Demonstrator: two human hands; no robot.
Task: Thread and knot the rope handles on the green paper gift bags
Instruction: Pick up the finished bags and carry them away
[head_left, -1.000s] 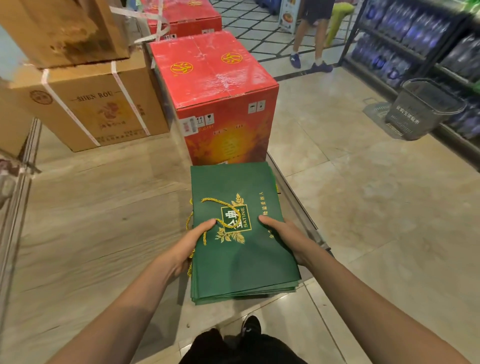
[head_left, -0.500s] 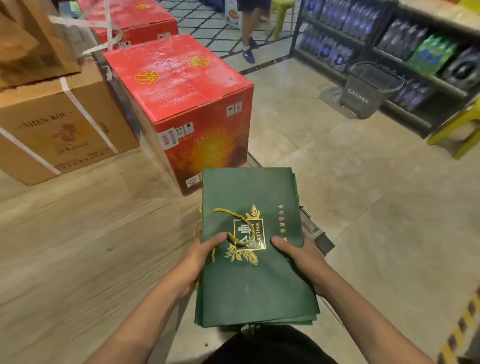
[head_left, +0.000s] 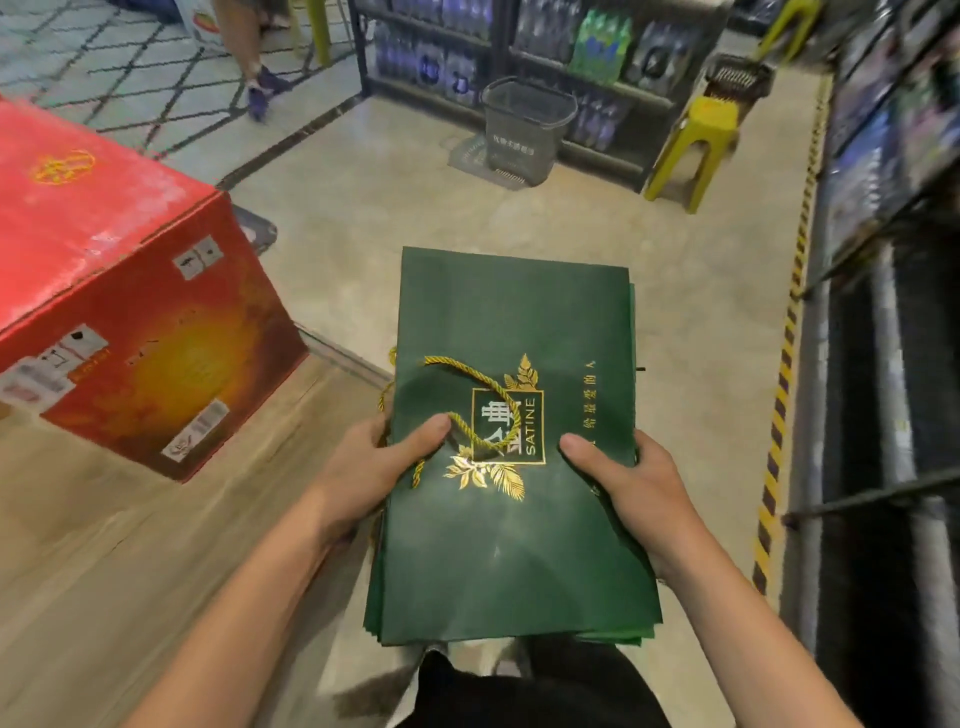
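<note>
A flat stack of green paper gift bags (head_left: 509, 540) with a gold "SATINE" logo is held in front of me, above the floor. My left hand (head_left: 363, 467) grips the stack's left edge, thumb on top pressing a gold rope handle (head_left: 467, 395) that loops across the top bag. My right hand (head_left: 628, 483) grips the right edge, thumb on the top bag. More gold rope pokes out at the stack's left side. The fingers of both hands are hidden under the stack.
A red carton (head_left: 119, 291) sits on a wooden platform (head_left: 130, 571) to the left. Ahead stand a grey shopping basket (head_left: 524, 130), a yellow stool (head_left: 696, 150) and bottle shelves (head_left: 519, 47). Racking (head_left: 883, 312) lines the right behind a yellow-black floor stripe. A person's legs (head_left: 249, 57) are at the far left.
I have turned right with the stack off the platform; it is now held over the tiled floor. The brown cartons have left view. Both hands keep the same grip.
</note>
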